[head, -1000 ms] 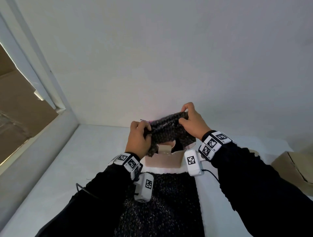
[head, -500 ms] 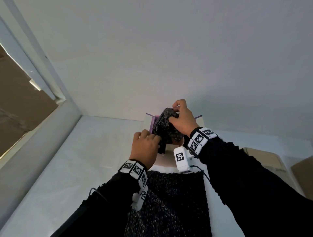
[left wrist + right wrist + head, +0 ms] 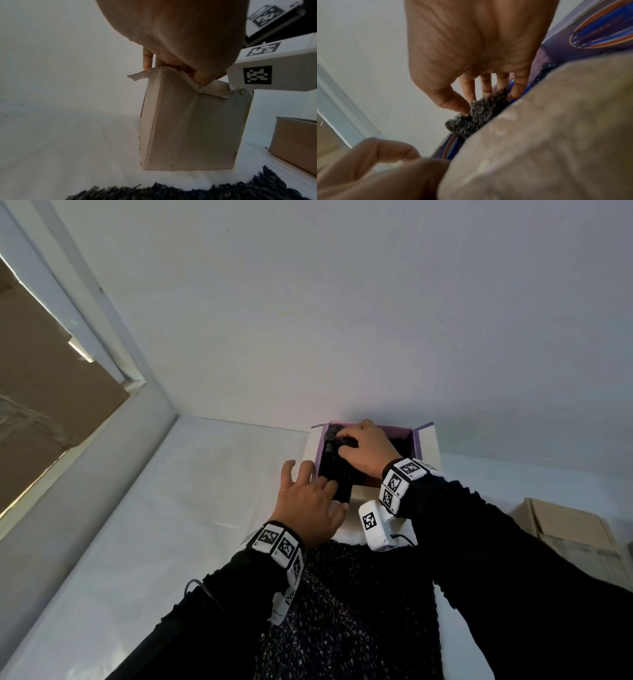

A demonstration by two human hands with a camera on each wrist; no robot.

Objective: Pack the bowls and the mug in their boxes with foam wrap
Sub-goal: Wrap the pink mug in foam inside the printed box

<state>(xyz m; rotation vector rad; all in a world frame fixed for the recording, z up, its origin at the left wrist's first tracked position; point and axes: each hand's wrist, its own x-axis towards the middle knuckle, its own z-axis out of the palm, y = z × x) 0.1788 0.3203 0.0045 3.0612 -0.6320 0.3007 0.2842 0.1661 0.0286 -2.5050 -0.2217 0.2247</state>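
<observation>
Foam-wrapped bundle [image 3: 337, 446] sits inside the box [image 3: 426, 445], directly under my right hand [image 3: 368, 450], whose fingers curl onto it. My left hand [image 3: 308, 503], spread, presses the box's near-left edge.

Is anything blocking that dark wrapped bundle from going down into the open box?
Nothing visible does. The right hand grips the wrapped bundle already partly inside the open box, whose flaps stand clear. The left hand touches the bundle's near end.
</observation>
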